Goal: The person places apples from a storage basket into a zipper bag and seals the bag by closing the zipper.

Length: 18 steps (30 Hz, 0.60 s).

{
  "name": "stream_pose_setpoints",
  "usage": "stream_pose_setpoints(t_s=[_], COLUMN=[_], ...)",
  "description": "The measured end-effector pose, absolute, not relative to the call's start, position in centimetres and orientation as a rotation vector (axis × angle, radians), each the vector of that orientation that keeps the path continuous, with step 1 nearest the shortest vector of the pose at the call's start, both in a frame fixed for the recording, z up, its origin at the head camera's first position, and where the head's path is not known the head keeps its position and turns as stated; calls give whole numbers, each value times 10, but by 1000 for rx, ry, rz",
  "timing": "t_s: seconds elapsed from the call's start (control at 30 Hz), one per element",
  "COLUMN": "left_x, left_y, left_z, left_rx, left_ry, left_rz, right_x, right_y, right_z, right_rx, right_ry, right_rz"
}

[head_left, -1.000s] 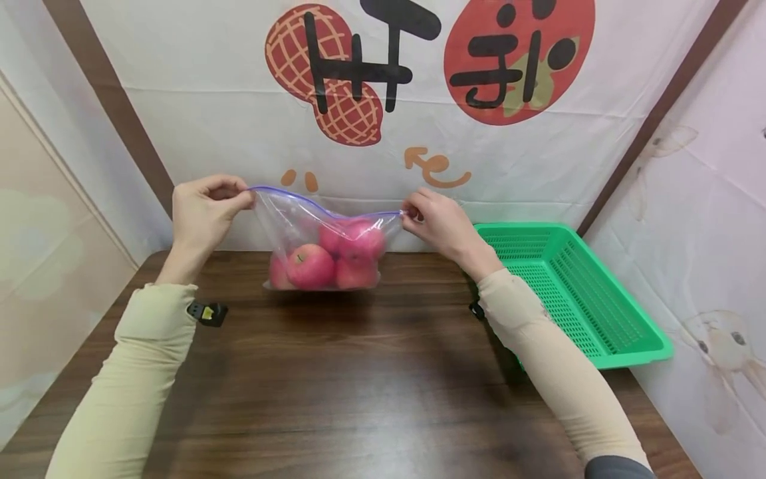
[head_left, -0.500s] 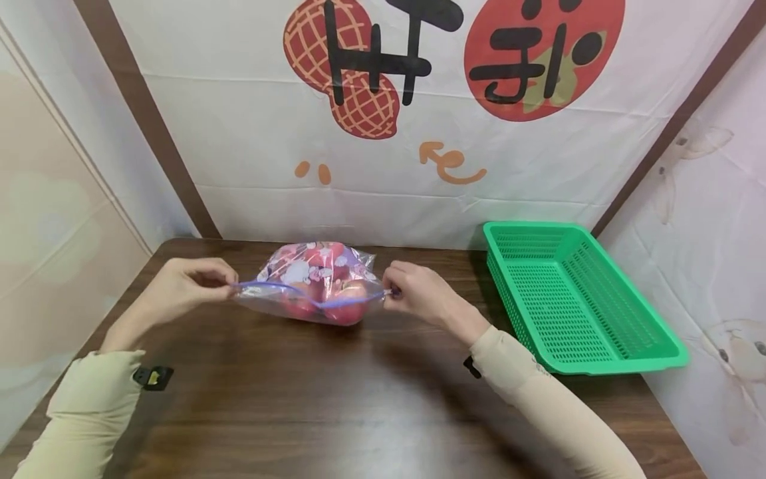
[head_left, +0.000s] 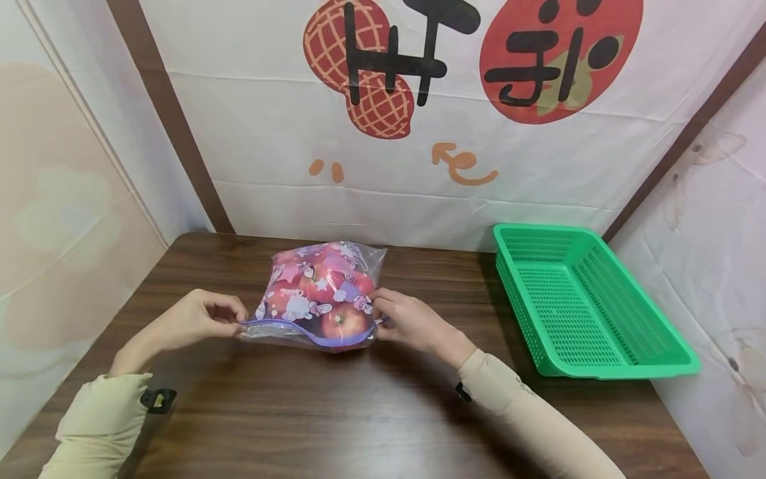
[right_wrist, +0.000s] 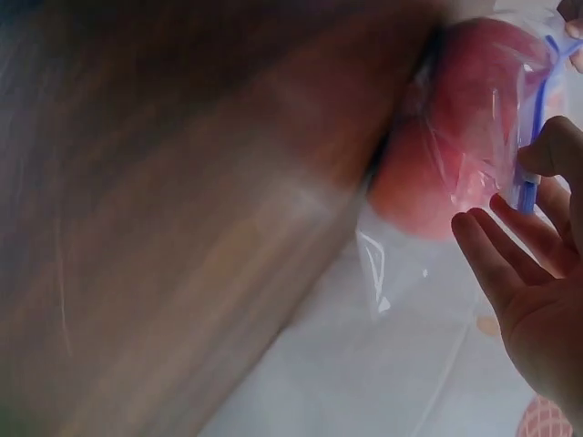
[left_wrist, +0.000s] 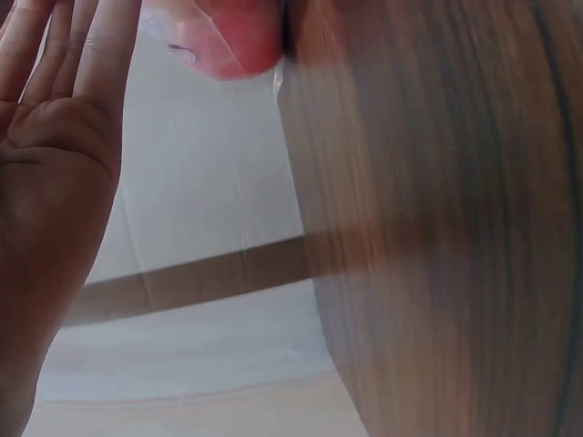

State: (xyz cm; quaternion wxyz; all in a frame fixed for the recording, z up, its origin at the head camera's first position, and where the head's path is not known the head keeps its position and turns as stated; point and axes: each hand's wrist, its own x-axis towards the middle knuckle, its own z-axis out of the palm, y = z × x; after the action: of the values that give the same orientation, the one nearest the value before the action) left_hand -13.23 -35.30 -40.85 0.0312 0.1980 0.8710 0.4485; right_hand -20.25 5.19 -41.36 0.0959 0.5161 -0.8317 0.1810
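A clear zip bag (head_left: 297, 307) with printed white and purple shapes lies on the table, holding several red apples (head_left: 344, 322). Its purple zip edge faces the near side. At the left end of that edge, my left hand (head_left: 197, 319) pinches the corner between thumb and fingers. The opposite corner is pinched by my right hand (head_left: 413, 322). In the right wrist view, thumb and fingertips meet at the zip strip (right_wrist: 533, 173), beside the apples. The left wrist view shows the palm (left_wrist: 55, 164); its fingertips are cut off at the top.
A green perforated plastic basket (head_left: 589, 306) stands at the right of the dark wood table (head_left: 335, 419). A printed white cloth wall (head_left: 263, 146) rises behind the table's back edge, with further cloth walls at both sides.
Both hands have lowered the bag from hanging upright near the back wall. It now lies on the table with its printed face up and its zip edge toward the front.
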Motion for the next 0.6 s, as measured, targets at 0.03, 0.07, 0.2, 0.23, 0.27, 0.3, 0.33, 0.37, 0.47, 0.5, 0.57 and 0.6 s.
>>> stream_pose_setpoints(t_s=[0.03,0.07,0.2,0.23,0.27,0.3,0.33,0.37,0.47,0.5,0.57,0.6], left_x=[-131,-130,-125,-124,-122,-121,-120,-119,-116,-115,-113,-112], left_y=[-355,-357,-364,-365,-367,-369,-371,-374,-382,-385,-392,-396], left_z=[-409,-410,-412,-412,-412,-412,-413,-413,-413,-413,-413,-413], left_rx=[597,585,541,532,523,516,510,504,485,477,461,453], left_ry=[2692,2700,2724,2730,2743,2752,2764,2775,2810,2819,2849,2868], left_rz=[1373,1370,1371,1372,1368,1368,1365,1365,1361,1362,1351,1342], right_x=[-202,-202,-201,-202,-202,-203,-203,-204,-206,-207,-209,-210], right_y=[49,46,35,33,30,28,25,22,14,11,3,-1], right_z=[-417,-419,-427,-428,-429,-430,-430,-430,-428,-428,-427,-427], right_rx=[1534,1537,1537,1535,1535,1536,1540,1544,1559,1562,1572,1578], right_ry=[-2465,-2468,-2481,-2483,-2482,-2483,-2482,-2484,-2494,-2500,-2508,-2510], right_rz=[536,535,533,533,532,531,532,532,542,547,550,548])
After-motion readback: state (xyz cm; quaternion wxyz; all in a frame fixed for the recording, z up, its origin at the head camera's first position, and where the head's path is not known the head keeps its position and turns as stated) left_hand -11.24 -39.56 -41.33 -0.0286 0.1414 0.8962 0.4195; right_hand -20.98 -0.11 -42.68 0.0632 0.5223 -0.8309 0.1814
